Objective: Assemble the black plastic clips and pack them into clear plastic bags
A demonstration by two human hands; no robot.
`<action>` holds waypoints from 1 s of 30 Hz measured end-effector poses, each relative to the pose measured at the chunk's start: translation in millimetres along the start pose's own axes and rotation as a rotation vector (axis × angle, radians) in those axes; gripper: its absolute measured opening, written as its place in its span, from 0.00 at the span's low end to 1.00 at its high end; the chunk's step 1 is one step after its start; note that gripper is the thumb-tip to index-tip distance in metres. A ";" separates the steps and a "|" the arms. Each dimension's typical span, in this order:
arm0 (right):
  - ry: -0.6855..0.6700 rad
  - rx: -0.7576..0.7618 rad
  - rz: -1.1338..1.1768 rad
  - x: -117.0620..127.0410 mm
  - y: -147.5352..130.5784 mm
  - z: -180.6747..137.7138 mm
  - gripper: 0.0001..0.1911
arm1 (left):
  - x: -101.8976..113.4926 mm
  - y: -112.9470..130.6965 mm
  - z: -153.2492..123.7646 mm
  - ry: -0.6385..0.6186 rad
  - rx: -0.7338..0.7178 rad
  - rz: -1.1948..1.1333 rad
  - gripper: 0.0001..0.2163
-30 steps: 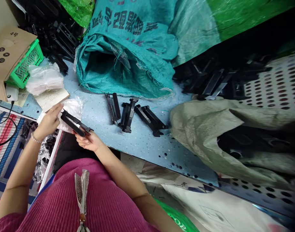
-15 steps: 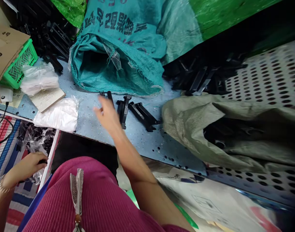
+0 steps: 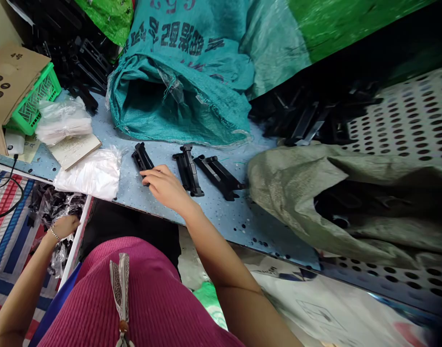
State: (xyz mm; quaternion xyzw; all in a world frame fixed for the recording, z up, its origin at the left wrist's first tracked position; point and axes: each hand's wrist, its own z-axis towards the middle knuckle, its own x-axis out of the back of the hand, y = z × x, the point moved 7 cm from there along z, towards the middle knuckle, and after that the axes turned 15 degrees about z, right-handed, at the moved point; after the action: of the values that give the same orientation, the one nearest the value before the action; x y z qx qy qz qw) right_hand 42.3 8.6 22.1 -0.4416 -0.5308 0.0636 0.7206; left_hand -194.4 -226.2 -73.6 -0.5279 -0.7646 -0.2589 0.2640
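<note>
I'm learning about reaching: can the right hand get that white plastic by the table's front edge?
Probably yes: the right hand is at black parts close by, with only blue tabletop between that hand and the white plastic.

A teal sack [image 3: 206,113] lies open-mouthed on the desk [image 3: 221,215]. At left, cardboard [image 3: 20,70] partly covers a green basket [image 3: 34,101]; a black cable [image 3: 15,158] connects to a white device [image 3: 14,140]. Right: perforated white panel [image 3: 405,115].

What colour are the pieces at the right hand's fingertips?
The pieces are black, seen best in the head view.
</note>
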 end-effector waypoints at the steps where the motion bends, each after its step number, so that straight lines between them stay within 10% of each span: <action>1: 0.093 -0.019 0.018 5.9 2.3 -1.8 0.14 | 21.5 11.5 3.4 0.110 -0.037 -0.038 0.15; 6: 0.278 -0.413 -0.056 15.1 34.5 -8.5 0.20 | 128.3 95.9 12.1 0.887 -0.162 -0.106 0.09; 10: 0.079 -0.533 0.019 -2.8 49.1 -20.5 0.19 | 149.6 103.8 45.3 0.834 -0.097 -0.237 0.06; 17: 0.140 -0.544 0.356 -10.8 62.8 -20.5 0.13 | 149.1 45.8 56.8 0.660 -0.166 -0.946 0.09; 22: 0.013 -0.371 0.934 -37.0 26.9 -15.6 0.15 | 151.4 56.5 40.2 0.778 -0.256 -0.558 0.08; 30: -0.058 -0.254 0.187 -48.5 -9.8 -17.7 0.12 | 166.4 43.5 11.7 0.890 -0.175 0.018 0.20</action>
State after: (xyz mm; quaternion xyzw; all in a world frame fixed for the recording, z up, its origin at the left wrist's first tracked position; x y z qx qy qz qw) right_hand 32.3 -34.5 -6.2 -0.5746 -0.5116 0.0755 0.6344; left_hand -205.3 -93.4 35.6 -0.3920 -0.5474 -0.5220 0.5236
